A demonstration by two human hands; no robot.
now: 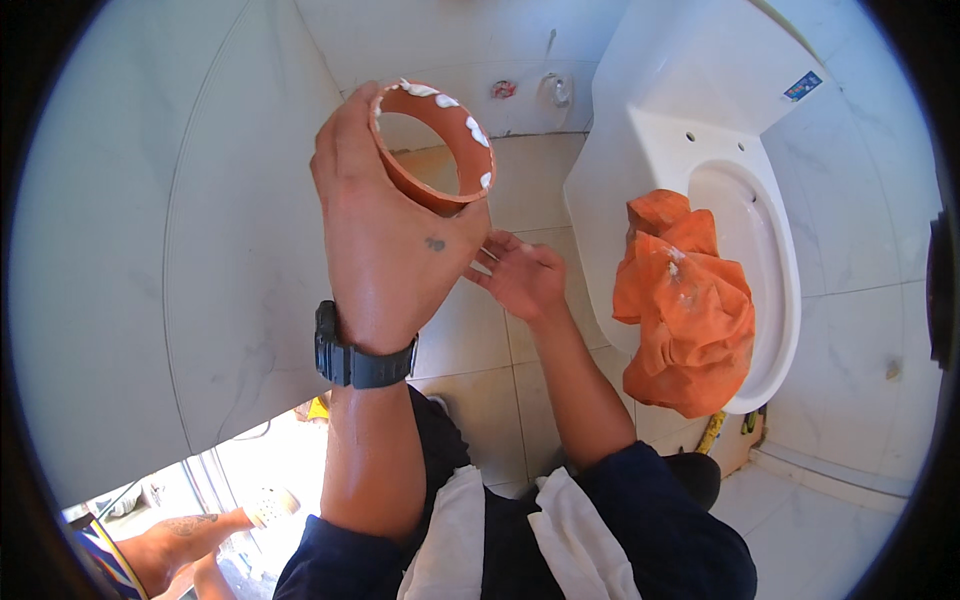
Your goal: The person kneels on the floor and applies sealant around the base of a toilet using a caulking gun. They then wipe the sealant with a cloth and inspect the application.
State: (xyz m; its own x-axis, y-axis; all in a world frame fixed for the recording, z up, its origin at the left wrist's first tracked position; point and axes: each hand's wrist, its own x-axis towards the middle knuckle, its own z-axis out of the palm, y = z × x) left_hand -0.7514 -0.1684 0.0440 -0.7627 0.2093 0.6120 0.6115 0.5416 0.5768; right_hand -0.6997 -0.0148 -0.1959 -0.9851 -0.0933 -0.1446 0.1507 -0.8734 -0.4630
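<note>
My left hand (375,220) is raised in front of the tiled wall, its fingers wrapped round the outside of a short orange-brown pipe ring (466,165). The ring's open end faces up toward me. Blobs of white paste (477,130) cling along its upper and right rim. Below and to the right of the ring is my right hand (530,280), palm partly turned up and fingers apart, with nothing seen in it. Its fingertips reach close to the left hand's lower edge; whether they touch cannot be told.
At the right stands a white toilet (786,300) with a crumpled orange cloth (690,320) over its bowl. A yellow tool (711,432) lies beneath. A capped wall outlet (503,90) shows at the back. Pale wall panels (120,250) rise close at left. Another person's leg (170,550) is lower left.
</note>
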